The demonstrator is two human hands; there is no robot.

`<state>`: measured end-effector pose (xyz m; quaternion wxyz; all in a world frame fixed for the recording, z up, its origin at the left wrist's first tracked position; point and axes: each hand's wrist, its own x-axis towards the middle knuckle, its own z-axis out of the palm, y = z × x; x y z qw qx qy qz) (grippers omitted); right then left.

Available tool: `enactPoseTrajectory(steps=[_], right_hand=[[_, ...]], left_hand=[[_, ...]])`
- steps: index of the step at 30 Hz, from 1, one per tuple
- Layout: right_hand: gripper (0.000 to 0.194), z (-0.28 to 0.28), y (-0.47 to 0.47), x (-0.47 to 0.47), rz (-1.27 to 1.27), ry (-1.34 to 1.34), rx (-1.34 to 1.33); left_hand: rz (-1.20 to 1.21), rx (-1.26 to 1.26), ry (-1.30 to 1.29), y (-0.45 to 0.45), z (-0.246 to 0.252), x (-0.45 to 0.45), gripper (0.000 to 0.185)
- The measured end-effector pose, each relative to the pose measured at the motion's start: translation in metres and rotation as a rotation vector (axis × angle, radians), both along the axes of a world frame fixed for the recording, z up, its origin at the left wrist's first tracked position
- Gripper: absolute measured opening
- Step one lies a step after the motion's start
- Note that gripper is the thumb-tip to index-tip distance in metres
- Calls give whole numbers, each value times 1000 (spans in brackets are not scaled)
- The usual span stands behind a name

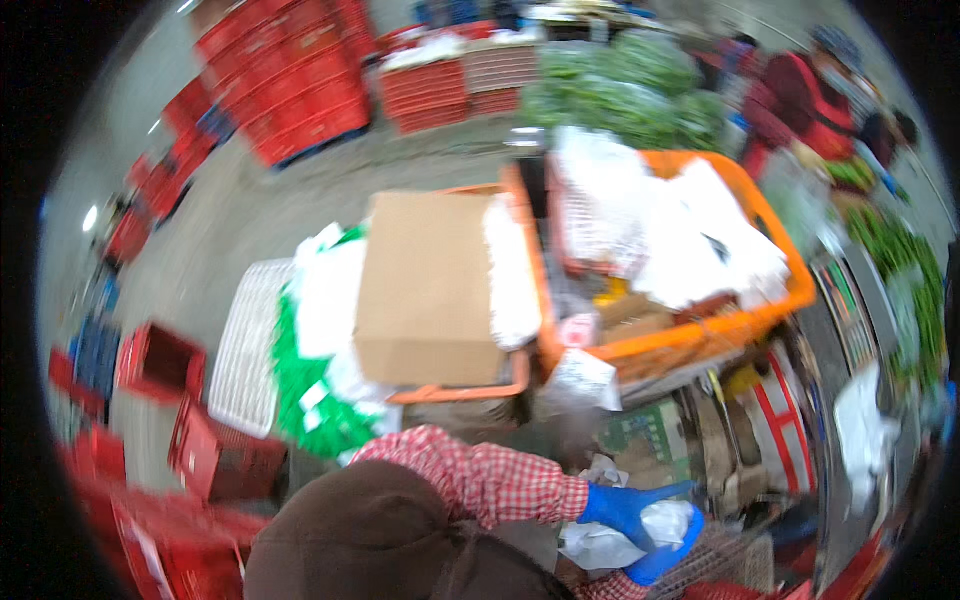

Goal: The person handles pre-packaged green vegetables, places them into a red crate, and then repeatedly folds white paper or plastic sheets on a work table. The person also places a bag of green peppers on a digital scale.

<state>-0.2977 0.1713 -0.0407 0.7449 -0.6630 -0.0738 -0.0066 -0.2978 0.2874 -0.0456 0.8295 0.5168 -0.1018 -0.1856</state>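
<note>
Both hands wear blue gloves below red-and-white checked sleeves, at the lower right of the head view. My left hand (pixel 616 511) reaches across from the left, its fingers over crumpled white plastic (pixel 600 545). Close beside it, my right hand (pixel 679 551) curls around a bunched part of what looks like the same plastic. Blur hides the exact finger contacts. A brown cap (pixel 352 540) covers the bottom of the view. Beyond the hands stand an orange crate (pixel 675 341) with white bags inside and a smaller orange crate (pixel 461 393) with a cardboard sheet (pixel 431 285) on top.
Green and white plastic bags (pixel 322 405) lie beside a white slatted crate (pixel 244 345) at left. Red crates (pixel 285 75) stack behind. Bagged leafy greens (pixel 622 90) lie at the back. A person (pixel 814 112) works at far right near loose greens (pixel 911 292).
</note>
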Motion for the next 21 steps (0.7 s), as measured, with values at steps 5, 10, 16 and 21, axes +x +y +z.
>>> enactPoseTrajectory(steps=[5,10,16,21], right_hand=[[40,43,51,-36,331,-29,-59],[42,66,96,-81,668,-281,-197],[66,72,117,-112,1395,-277,-263],[76,74,139,-123,1566,-96,-263]], left_hand=[[364,-580,-180,28,27,-70,88],[753,-315,-295,51,40,-146,63],[1010,70,2,73,32,-259,44],[1375,1144,26,91,39,-340,39]])
